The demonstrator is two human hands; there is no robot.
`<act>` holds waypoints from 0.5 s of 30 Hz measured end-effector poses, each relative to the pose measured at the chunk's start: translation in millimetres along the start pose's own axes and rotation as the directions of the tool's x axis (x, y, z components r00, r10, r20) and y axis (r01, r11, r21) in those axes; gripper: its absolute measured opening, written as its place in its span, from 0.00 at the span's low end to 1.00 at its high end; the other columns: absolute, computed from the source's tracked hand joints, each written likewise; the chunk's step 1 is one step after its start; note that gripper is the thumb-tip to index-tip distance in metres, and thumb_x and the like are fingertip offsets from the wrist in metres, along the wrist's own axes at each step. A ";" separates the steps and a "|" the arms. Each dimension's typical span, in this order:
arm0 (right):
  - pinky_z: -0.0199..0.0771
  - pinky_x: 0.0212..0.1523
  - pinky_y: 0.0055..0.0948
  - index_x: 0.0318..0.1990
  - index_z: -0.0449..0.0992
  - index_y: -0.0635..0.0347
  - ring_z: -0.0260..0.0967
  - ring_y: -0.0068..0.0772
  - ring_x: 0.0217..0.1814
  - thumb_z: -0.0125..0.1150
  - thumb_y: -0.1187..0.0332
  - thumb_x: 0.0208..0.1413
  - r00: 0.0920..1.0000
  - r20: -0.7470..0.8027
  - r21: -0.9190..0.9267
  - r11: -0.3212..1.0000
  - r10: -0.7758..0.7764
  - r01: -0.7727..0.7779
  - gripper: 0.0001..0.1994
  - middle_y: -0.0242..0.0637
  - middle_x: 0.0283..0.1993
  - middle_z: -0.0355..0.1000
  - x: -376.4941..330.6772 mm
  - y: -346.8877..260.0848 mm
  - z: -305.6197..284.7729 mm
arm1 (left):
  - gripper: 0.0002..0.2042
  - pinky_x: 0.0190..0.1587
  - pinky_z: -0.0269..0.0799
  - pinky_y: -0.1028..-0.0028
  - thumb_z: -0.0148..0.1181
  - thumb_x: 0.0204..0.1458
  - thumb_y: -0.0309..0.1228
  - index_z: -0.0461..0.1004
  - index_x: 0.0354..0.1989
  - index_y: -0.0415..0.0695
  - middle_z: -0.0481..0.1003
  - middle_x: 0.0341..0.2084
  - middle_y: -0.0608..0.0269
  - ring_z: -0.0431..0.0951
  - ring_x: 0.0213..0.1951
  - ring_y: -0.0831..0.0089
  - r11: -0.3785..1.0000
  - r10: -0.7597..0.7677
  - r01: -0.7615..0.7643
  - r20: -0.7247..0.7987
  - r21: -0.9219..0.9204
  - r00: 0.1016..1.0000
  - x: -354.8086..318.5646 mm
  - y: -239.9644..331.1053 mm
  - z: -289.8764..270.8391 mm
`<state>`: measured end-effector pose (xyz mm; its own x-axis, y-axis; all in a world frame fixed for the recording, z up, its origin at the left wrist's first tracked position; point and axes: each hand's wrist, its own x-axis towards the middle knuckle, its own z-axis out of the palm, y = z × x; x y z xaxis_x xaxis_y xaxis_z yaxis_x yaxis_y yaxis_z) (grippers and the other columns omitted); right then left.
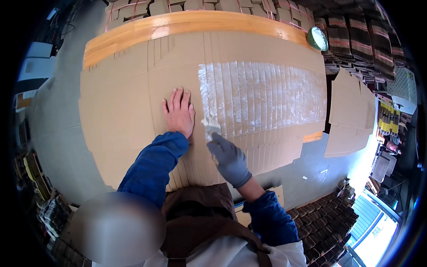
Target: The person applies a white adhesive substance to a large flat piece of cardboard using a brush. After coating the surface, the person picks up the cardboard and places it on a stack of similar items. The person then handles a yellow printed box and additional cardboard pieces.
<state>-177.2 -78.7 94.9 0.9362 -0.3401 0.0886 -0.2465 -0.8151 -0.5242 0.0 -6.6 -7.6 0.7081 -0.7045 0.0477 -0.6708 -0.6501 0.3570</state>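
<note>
A large brown cardboard sheet (120, 111) with slits and creases lies over the wooden table (187, 23). White glue-like coating (267, 93) covers its right half in streaky strips. My left hand (179, 111), bare, presses flat on the cardboard just left of the coated area, fingers spread. In my right hand (230, 160), which wears a grey glove, is a brush (212, 126). Its bristles, white with coating, touch the cardboard at the lower left corner of the coated patch. Part of the brush's handle is hidden by the glove.
A green bowl (317, 38) with white contents sits at the table's far right corner. Bundled cardboard stacks (200, 5) stand behind the table, more (356, 35) at far right. A loose cardboard piece (351, 115) lies right of the table. Stacked dark bundles (324, 218) stand at lower right.
</note>
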 end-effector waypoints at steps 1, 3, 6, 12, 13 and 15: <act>0.77 0.40 0.34 0.46 0.76 0.56 0.74 0.39 0.44 0.55 0.78 0.47 0.992 -0.116 -0.035 0.998 -0.048 0.044 0.17 0.42 0.53 0.72 -13.4 22.6 15.7 | 0.21 0.66 0.40 0.50 0.46 0.58 0.33 0.60 0.61 0.46 0.56 0.63 0.57 0.51 0.67 0.60 1.000 0.017 -0.017 -0.003 -0.012 1.000 2.5 4.5 0.5; 0.77 0.38 0.36 0.47 0.76 0.54 0.74 0.40 0.43 0.56 0.78 0.44 0.973 -0.169 -0.055 0.984 0.156 -0.167 0.19 0.41 0.53 0.72 0.2 33.6 7.7 | 0.22 0.66 0.41 0.49 0.47 0.58 0.34 0.61 0.61 0.48 0.56 0.64 0.59 0.51 0.67 0.61 1.000 -0.008 0.008 0.001 0.006 1.000 -0.7 -2.5 0.3; 0.76 0.38 0.37 0.46 0.76 0.54 0.74 0.41 0.43 0.56 0.79 0.42 0.965 -0.201 -0.035 0.983 0.170 -0.180 0.20 0.41 0.52 0.72 5.9 13.0 3.6 | 0.22 0.66 0.41 0.48 0.48 0.57 0.34 0.61 0.61 0.49 0.56 0.64 0.60 0.51 0.67 0.62 1.000 -0.018 0.018 0.011 0.010 1.000 1.2 -2.1 1.9; 0.76 0.40 0.37 0.44 0.76 0.54 0.73 0.46 0.44 0.56 0.75 0.47 0.910 -0.179 0.116 0.926 0.375 -0.358 0.15 0.39 0.53 0.71 16.1 14.9 10.4 | 0.22 0.66 0.41 0.49 0.47 0.58 0.35 0.60 0.62 0.49 0.55 0.64 0.60 0.51 0.67 0.63 1.000 -0.001 0.002 -0.012 0.007 1.000 1.1 -3.6 3.5; 0.76 0.41 0.37 0.44 0.76 0.54 0.73 0.46 0.44 0.56 0.76 0.47 0.925 -0.155 0.144 0.934 0.348 -0.327 0.15 0.40 0.53 0.71 13.5 7.5 15.4 | 0.22 0.66 0.41 0.49 0.47 0.58 0.35 0.60 0.62 0.49 0.55 0.64 0.60 0.51 0.67 0.63 1.000 -0.003 0.003 -0.014 0.007 1.000 0.2 -5.3 3.7; 0.76 0.41 0.37 0.43 0.76 0.56 0.73 0.47 0.45 0.54 0.79 0.45 0.970 -0.104 0.126 0.970 0.220 -0.206 0.15 0.42 0.52 0.71 9.1 -6.5 19.0 | 0.22 0.66 0.41 0.50 0.46 0.58 0.34 0.60 0.62 0.48 0.56 0.64 0.59 0.51 0.67 0.61 1.000 0.002 -0.002 0.000 0.002 1.000 1.2 -0.6 3.7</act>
<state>-162.3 -67.6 83.1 0.8278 -0.5579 0.0588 -0.4007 -0.6614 -0.6340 0.5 -8.1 -11.2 0.7065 -0.7060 0.0487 -0.6728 -0.6489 0.3553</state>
